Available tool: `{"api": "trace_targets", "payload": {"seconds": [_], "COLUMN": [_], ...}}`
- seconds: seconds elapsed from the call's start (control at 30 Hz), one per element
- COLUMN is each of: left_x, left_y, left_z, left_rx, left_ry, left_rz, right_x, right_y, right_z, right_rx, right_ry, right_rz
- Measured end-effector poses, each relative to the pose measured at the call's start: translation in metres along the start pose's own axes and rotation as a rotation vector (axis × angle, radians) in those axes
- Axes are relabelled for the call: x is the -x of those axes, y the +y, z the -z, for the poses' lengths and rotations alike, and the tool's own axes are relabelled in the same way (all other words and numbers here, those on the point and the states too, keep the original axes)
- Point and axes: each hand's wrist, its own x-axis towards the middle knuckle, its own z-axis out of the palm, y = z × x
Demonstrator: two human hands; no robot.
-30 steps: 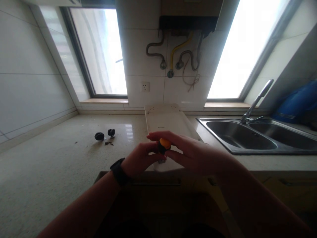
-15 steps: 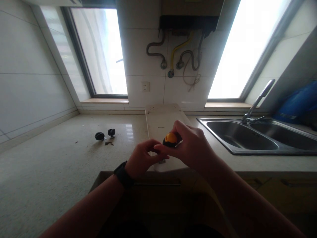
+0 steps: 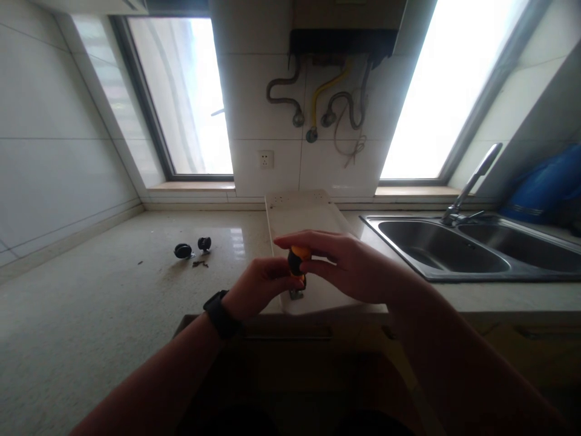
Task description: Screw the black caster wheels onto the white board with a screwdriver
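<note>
One right-hand grip (image 3: 351,266) on screwdriver (image 3: 295,261)

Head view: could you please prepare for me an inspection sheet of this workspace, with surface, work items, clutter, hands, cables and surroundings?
Surface: pale countertop, with a cream board lying on it.
Work items: orange-and-black tool above the board; small metal piece near the board's front edge.
Clutter: two black casters and small dark bits, perhaps screws, left of the board.
Hands: right hand has its fingers on the tool's handle; left hand has its fingers at the lower end, exact grip hidden.
Cables: thin cord hanging on the wall, beside a yellow pipe.
Surroundings: two windows, wall socket, double sink with faucet.
</note>
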Motion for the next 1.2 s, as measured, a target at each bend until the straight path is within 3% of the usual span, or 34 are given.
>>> {"api": "trace_targets", "payload": {"seconds": [0.17,0.3,0.43,0.53,0.7,0.77,0.97,1.1,1.2], "left_x": [0.002,0.005,0.007,0.008,0.005,0.004,0.002,0.003,0.005], "left_y": [0.008,0.011,0.015,0.016,0.009,0.005,-0.003,-0.003,0.0], "left_z": [0.001,-0.008,-0.016,-0.016,-0.007,-0.003,-0.002,-0.011,-0.017], "left_rx": [-0.115,-0.108,-0.162,-0.196,-0.078,-0.005,0.015,-0.001,-0.011], "left_ry": [-0.002,0.112,0.245,0.238,0.145,0.12,0.086,0.151,0.214], "left_rz": [-0.033,-0.037,-0.031,-0.04,-0.041,-0.038,-0.038,-0.088,-0.072], "right_x": [-0.001,-0.003,-0.006,-0.004,0.005,0.006,0.005,0.004,0.004], "right_y": [-0.004,0.001,0.003,0.002,0.0,0.0,0.002,0.007,0.002], "right_z": [0.002,-0.014,-0.027,-0.023,-0.004,0.0,-0.008,-0.023,-0.028], "right_rx": [0.191,0.218,0.3,0.295,0.074,0.04,0.04,0.096,0.205], "right_ry": [0.122,0.305,0.459,0.371,0.012,-0.018,0.194,0.425,0.463], "right_rz": [-0.019,0.075,0.017,-0.041,0.045,0.016,-0.076,-0.102,-0.145]}}
